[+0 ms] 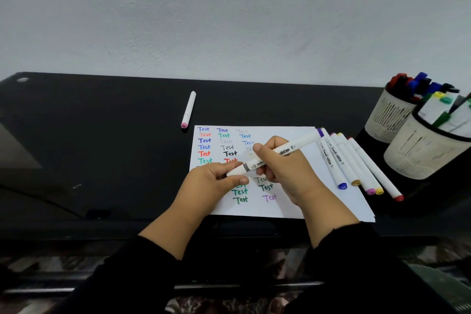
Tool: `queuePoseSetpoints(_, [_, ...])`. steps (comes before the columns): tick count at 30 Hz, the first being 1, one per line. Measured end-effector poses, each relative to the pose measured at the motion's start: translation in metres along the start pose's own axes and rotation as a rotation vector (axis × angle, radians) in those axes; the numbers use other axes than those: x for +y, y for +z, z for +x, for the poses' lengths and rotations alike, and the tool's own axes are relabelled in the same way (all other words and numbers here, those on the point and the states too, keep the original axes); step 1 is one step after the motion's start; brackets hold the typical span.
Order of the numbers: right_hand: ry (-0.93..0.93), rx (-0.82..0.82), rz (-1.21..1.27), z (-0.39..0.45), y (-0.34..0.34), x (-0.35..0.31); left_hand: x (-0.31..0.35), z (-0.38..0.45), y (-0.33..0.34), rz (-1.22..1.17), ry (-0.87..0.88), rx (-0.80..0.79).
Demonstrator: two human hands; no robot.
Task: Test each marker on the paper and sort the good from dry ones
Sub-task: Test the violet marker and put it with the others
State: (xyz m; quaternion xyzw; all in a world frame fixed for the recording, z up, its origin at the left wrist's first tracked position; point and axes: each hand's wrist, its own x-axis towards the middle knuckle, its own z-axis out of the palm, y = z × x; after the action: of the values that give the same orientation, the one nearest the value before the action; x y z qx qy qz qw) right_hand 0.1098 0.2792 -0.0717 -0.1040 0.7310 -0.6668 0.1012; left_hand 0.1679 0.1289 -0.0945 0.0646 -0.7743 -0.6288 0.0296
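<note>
Black surface (102, 148) is carrying the paper (293, 201); above it, a marker (285, 151) is being gripped by the right hand (277, 160), its cap end pinched by the left hand (216, 181).

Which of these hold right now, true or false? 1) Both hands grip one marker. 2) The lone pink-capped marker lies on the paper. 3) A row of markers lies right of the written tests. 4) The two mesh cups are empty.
1) True: the left hand and right hand both hold the white marker.
2) False: the pink-capped marker lies on the black desk, beyond the paper.
3) True: the row of markers lies there.
4) False: both mesh cups hold markers.
</note>
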Motion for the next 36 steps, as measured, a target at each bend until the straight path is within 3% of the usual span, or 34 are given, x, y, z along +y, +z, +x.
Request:
queuePoseSetpoints(9, [0.0, -0.036, 0.126, 0.007, -0.005, 0.002, 0.0, 0.0, -0.006, -0.155, -0.085, -0.015])
queuePoseSetpoints(26, [0.105, 0.073, 0.07, 0.013, 0.016, 0.003, -0.004, 0.001, -0.005, -0.12, -0.103, 0.02])
queuePoseSetpoints(31, [0.135, 0.102, 0.021, 0.008, 0.013, 0.0, -0.003, 0.002, -0.003, -0.004, -0.066, 0.021])
queuePoseSetpoints(36, [0.18, 0.225, 0.014, -0.001, -0.004, -0.006, 0.002, 0.002, -0.003, 0.333, 0.014, -0.111])
